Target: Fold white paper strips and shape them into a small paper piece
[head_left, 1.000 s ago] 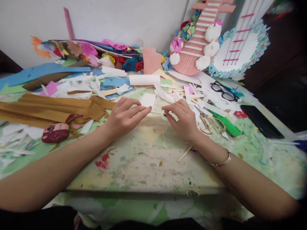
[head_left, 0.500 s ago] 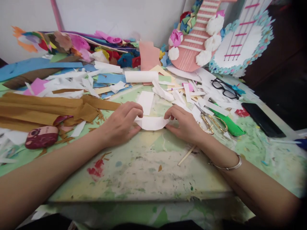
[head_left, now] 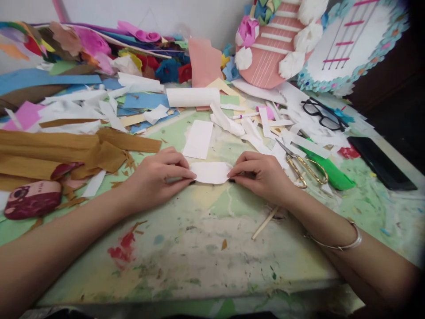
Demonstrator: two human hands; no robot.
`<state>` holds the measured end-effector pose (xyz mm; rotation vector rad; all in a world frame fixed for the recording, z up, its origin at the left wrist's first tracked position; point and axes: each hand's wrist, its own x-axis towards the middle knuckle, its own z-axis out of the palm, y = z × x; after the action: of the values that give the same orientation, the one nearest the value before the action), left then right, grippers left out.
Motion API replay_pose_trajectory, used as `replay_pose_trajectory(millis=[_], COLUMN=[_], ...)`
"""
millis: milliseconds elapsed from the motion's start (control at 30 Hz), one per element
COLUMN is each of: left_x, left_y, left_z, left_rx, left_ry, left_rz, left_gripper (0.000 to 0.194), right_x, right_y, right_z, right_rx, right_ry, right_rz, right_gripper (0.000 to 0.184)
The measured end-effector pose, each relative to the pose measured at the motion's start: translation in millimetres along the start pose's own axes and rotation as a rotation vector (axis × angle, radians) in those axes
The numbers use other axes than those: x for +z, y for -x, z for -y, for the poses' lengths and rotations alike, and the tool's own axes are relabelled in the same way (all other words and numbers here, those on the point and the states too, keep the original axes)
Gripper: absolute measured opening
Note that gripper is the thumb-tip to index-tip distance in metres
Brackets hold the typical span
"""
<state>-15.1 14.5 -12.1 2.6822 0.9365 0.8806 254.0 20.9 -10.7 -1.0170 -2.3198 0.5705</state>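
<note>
A small white paper strip (head_left: 211, 173) is stretched between my two hands, just above the table. My left hand (head_left: 162, 177) pinches its left end between thumb and fingers. At the right end, my right hand (head_left: 260, 175) grips it the same way, with a bangle on that wrist. Just behind the strip lies a white paper rectangle (head_left: 198, 139). Gold-handled scissors (head_left: 303, 166) rest to the right of my right hand. A thin wooden stick (head_left: 265, 223) lies below that hand.
Brown crepe paper (head_left: 43, 150) and a dark red case (head_left: 33, 199) lie on the left. A white roll (head_left: 193, 97) and paper scraps spread behind. Glasses (head_left: 323, 114), a phone (head_left: 381, 162) and green paper (head_left: 328, 170) are on the right. A pink paper guitar (head_left: 265, 66) stands at the back.
The strip now looks flatter, its lower edge less curved, and my fingers have closed more tightly on its ends. The whole view has shifted a little closer to the table.
</note>
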Motion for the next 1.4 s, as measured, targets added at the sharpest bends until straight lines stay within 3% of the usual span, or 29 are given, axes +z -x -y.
replay_pose_trajectory(millis=[133, 833, 1400], left_x=[-1.5, -1.6, 1.7], left_y=[0.6, 1.2, -0.5], left_z=[-3.1, 2.3, 0.1], left_rx=[-0.041, -0.152, -0.250], left_ry=[0.037, 0.107, 0.122], left_rz=[0.011, 0.081, 0.138], left_gripper=[0.015, 0.012, 0.009], right_x=[-1.3, -0.8, 5.5], right_y=[0.3, 4.0, 2.4], right_z=[1.2, 13.2, 20.3], right_rx=[0.067, 0.027, 0.185], right_ry=[-0.037, 0.049, 0.020], right_rz=[0.023, 0.021, 0.032], right_gripper=[0.009, 0.012, 0.008])
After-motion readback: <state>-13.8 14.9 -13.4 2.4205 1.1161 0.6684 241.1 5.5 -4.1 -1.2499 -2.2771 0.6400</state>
